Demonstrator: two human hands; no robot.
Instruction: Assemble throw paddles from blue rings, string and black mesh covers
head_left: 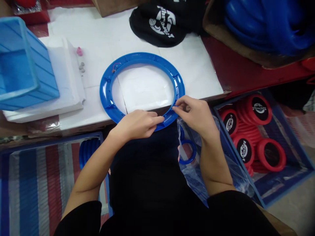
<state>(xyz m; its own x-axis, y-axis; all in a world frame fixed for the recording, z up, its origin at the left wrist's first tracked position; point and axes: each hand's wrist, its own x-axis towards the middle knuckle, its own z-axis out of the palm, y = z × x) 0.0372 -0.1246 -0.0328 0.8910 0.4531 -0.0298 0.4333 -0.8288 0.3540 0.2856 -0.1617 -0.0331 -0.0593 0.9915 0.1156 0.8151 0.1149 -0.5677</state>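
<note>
A blue plastic ring (105,91) lies hollow side up at the front edge of the table, its near part jutting past the edge. Screw posts and ribs stand inside its channel, and thin reddish wires (115,67) show at its upper left. My left hand (140,124) is closed at the ring's near side, its index finger lying along the rim. At the lower right of the ring, my right hand (194,113) has thumb and fingertips pinched together over the channel. Whatever is between those fingertips is too small to make out.
White paper (93,29) covers the table. On the left, a light-blue bin (44,65) stands on white sheets, near small grey pieces (82,67) and a pink bit (79,51). Black printed fabric (157,24) lies behind. Crates hold red rings (272,155) and blue rings (188,152).
</note>
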